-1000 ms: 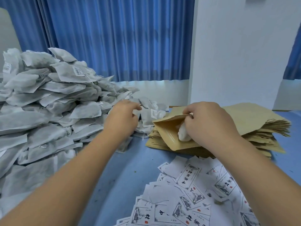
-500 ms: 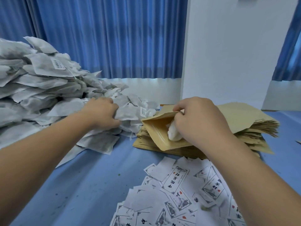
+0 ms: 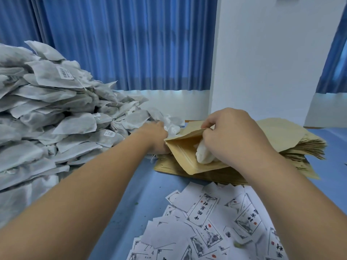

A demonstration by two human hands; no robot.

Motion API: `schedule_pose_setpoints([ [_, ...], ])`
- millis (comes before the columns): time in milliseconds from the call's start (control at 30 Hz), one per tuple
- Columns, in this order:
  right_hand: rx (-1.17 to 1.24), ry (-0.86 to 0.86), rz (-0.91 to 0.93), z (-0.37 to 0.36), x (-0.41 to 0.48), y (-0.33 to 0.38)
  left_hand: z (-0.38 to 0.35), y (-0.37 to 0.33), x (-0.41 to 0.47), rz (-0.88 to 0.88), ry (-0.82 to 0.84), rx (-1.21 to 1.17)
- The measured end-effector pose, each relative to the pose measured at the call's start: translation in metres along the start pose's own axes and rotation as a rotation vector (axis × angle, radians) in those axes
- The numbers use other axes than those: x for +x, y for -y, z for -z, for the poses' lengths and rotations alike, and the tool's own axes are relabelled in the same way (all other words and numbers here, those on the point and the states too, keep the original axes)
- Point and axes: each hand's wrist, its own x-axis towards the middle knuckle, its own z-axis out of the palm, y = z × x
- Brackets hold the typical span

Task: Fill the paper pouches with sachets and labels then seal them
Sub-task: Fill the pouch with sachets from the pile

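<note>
Right grip (image 3: 234, 139): fingers curled, thumb and forefinger pinching the upper lip of an open brown kraft-paper pouch (image 3: 180, 152) and holding its mouth apart. One white fabric sachet (image 3: 203, 154) sits half inside that mouth, under my palm.

Left grip (image 3: 155, 136): just left of the pouch and touching its edge, closed round a second white sachet (image 3: 173, 129) at the near foot of the heap. The pouch edge hides its fingertips, so I judge the hold from the knuckles only.

The pouch lies on top of the stack of flat brown paper pouches (image 3: 281, 132), tilted towards me. The big heap of grey-white sachets (image 3: 56, 117) is on the left. The loose white printed paper labels (image 3: 206, 222) are scattered on the blue surface (image 3: 120, 203) nearest me.

Progress, my judgement: early in this pouch. One sachet is going in and another is about to follow. I can see no label inside, and the mouth is unsealed. There are no finished sealed pouches anywhere in view. The heap and stack are both large, so most of the job is left.
</note>
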Motion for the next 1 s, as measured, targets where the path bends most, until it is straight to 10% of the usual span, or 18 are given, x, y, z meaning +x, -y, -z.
schedule_pose_setpoints([
  [267,0.027,-0.004,0.01,-0.005,0.0,-0.002,-0.009,0.003,-0.023,0.078,-0.1,-0.006],
  [733,0.182,0.001,-0.03,0.011,0.004,-0.011,0.022,0.008,-0.114,0.17,-0.313,-1.13],
  [900,0.164,0.006,-0.036,0.01,0.006,-0.013,0.045,0.006,-0.13,0.006,-0.109,-1.579],
  [1000,0.179,0.011,-0.037,0.01,0.005,-0.014,0.059,0.001,-0.139,-0.049,-0.142,-1.486],
])
